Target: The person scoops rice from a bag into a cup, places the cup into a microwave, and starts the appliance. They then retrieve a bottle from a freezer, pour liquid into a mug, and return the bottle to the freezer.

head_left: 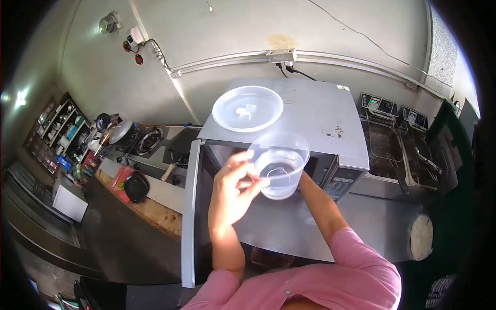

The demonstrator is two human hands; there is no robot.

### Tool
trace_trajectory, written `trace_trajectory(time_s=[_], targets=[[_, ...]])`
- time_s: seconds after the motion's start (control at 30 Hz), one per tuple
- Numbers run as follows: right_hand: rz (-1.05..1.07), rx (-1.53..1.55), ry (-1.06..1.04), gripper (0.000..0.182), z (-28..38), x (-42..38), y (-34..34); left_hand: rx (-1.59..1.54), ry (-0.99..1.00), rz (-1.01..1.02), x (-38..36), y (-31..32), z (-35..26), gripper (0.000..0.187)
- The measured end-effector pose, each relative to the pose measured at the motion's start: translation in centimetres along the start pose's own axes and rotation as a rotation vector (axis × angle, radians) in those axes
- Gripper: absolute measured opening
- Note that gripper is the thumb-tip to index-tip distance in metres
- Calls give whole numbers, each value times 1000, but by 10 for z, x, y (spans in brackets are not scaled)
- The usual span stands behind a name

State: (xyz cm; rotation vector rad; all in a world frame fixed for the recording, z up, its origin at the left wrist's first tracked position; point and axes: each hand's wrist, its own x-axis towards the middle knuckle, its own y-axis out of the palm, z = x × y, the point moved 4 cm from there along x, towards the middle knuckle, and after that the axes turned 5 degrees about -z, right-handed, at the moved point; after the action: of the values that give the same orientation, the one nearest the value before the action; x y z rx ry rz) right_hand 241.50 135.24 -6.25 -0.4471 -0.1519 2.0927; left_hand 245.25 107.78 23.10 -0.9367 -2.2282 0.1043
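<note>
My left hand (pixel 238 181) is closed on the rim of a clear plastic tub (pixel 281 190), its fingers at the left side. The tub is tilted towards me, in front of the open microwave (pixel 305 111). My right forearm (pixel 321 204) reaches up behind the tub towards the microwave's opening, and the tub and arm hide my right hand. On top of the microwave lies a round translucent plastic lid (pixel 222 114). The microwave door (pixel 190 222) stands swung out to the left of my left arm.
Two deep fryers with wire baskets (pixel 382 135) stand to the right. A stove with a lidded pot (pixel 121 132) is at the left, with a black pan (pixel 136 187) on the wooden-edged counter. A steel counter (pixel 372 219) runs below the microwave. A round pale item (pixel 421 237) sits at its right end.
</note>
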Motion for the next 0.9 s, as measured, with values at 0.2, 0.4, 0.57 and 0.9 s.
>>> trace_trajectory(time_s=[0.2, 0.4, 0.57, 0.9], targets=[[-28, 103, -38, 36, 6, 0, -6, 3, -71, 40, -17, 2, 21, 17], [246, 332, -46, 43, -15, -103, -41, -41, -199, 83, -40, 4, 78, 16], [471, 280, -53, 43, -64, -205, -107, 32, -256, 10, -47, 11, 154, 19], [41, 315, 157, 36, -101, -319, -217, 318, -114, -260, 31, 63, 306, 23]])
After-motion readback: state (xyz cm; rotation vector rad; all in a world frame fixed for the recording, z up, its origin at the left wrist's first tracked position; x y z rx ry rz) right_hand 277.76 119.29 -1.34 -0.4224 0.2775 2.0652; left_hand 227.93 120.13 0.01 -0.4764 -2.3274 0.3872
